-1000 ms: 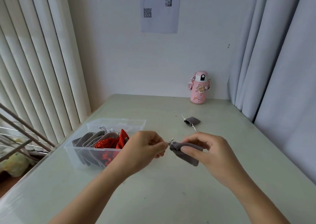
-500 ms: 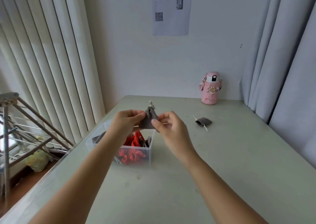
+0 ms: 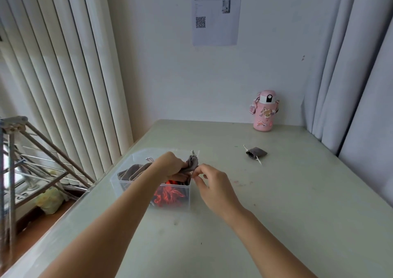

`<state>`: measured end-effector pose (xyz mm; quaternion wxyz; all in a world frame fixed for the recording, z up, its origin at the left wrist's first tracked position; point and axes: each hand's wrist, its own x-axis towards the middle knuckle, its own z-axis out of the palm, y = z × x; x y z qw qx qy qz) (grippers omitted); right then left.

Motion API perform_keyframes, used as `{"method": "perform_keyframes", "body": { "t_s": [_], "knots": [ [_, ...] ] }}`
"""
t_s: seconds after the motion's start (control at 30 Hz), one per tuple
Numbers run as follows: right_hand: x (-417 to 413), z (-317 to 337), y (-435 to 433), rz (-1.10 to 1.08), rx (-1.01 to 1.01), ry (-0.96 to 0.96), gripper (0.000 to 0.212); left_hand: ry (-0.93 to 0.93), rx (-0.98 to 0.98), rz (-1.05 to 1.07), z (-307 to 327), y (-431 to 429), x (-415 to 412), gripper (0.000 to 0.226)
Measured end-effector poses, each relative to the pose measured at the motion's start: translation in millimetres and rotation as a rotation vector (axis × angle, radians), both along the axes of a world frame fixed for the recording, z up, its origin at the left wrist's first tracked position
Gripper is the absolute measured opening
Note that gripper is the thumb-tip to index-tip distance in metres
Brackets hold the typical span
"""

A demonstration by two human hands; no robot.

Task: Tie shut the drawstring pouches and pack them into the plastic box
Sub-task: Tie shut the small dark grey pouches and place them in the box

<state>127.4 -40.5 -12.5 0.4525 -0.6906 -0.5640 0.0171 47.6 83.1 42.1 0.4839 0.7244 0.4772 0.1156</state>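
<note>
Head view: the left grip [image 3: 170, 167] is curled round a grey pouch [image 3: 192, 163] & holds it above the near right corner of the plastic box [image 3: 119, 179]. The neck is bunched and the cord ends stick up at the top. The right grip [image 3: 212, 184] has its fingertips [image 3: 196, 176] just beside the pouch's lower edge. Can't tell if they pinch a cord or only hover, so whether that grip is apart or clamped is unclear.

In the box: several grey pouches [image 3: 134, 170] stand on edge at the left, w/ red pouches [image 3: 170, 194] at the right. So most of the packing looks done.

Judging by the bunched neck, the pouch in hand is prob. tied and about to be packed, though the knot itself is too small to confirm.

Left to do: one more grey pouch [image 3: 256, 152] lies on the worktop [image 3: 276, 214], well apart from the box, cords loose & apparently untied. It needs tying, then packing. No other loose pouches in view.

A pink bottle [image 3: 264, 111] stands at the far edge, not part of the job.
</note>
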Motion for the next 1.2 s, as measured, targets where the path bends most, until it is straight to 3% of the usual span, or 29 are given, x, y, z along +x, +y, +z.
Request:
{"method": "perform_keyframes", "body": {
  "t_s": [0.13, 0.23, 0.43, 0.6, 0.67, 0.77, 0.9, 1.1, 1.2],
  "knots": [
    [4, 1, -3, 0.014, -0.035, -0.035, 0.015, -0.15, -0.002, 0.088, -1, 4, 3, 0.016],
    [5, -1, -2, 0.005, -0.053, -0.057, 0.015, -0.211, -0.148, 0.068, 3, -1, 4, 0.013],
    [6, -4, -2, 0.001, -0.072, -0.072, 0.017, -0.034, -0.217, -0.08, 9, -6, 5, 0.031],
    [3, 3, -6, 0.032, -0.091, -0.151, 0.014, 0.061, -0.15, -0.049, 3, 1, 3, 0.028],
    [1, 10, -10, 0.081, -0.126, -0.194, 0.019, 0.157, -0.05, -0.084, 3, -2, 4, 0.029],
    [2, 18, -15, 0.116, -0.173, -0.25, 0.025, 0.306, 0.248, -0.084, 1, -8, 2, 0.034],
    [9, 18, -13, 0.126, -0.207, -0.298, 0.035, 0.482, 0.406, -0.164, -11, 0, 4, 0.029],
    [13, 15, -8, 0.122, -0.201, -0.324, 0.034, 0.362, 0.616, -0.252, -23, 8, -1, 0.021],
    [13, 15, -9, 0.126, -0.205, -0.318, 0.033, 0.277, 0.759, -0.381, -21, 12, -5, 0.028]
  ]
}}
